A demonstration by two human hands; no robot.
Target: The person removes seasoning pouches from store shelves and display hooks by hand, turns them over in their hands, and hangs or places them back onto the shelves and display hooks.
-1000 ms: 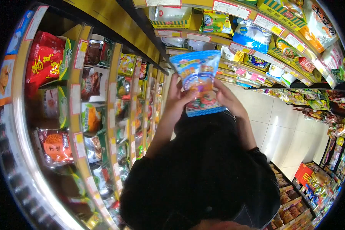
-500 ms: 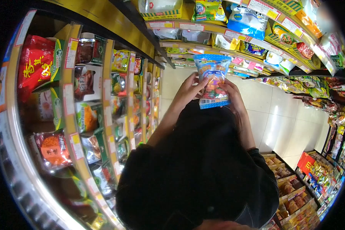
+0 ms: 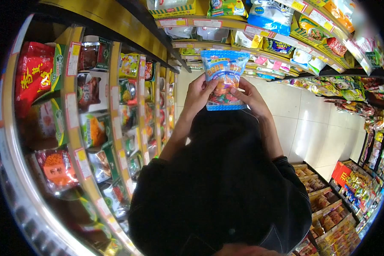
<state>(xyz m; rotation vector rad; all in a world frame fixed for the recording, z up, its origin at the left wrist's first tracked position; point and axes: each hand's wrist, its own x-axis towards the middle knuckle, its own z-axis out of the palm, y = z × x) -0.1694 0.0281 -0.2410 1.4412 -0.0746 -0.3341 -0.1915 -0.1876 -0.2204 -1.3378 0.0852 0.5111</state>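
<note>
A blue snack bag with a clear window is held up in front of my dark clothing, its printed front towards me. Orange and red contents show through the window. My left hand is closed on the bag's left edge, its thumb lying on the front. On the other side, my right hand grips the lower right edge, thumb pressed over the front. The remaining fingers of both hands are partly hidden behind the bag.
Slanted shelves of packaged food stand at left, with a red bag near. More shelving with price labels curves across the top. Pale floor tiles lie right of me. Bins of packets and a red box stand lower right.
The bag has shifted slightly left and up in view, and its front is turned more squarely to me. My right thumb now lies across its front. The view has moved slightly.
</note>
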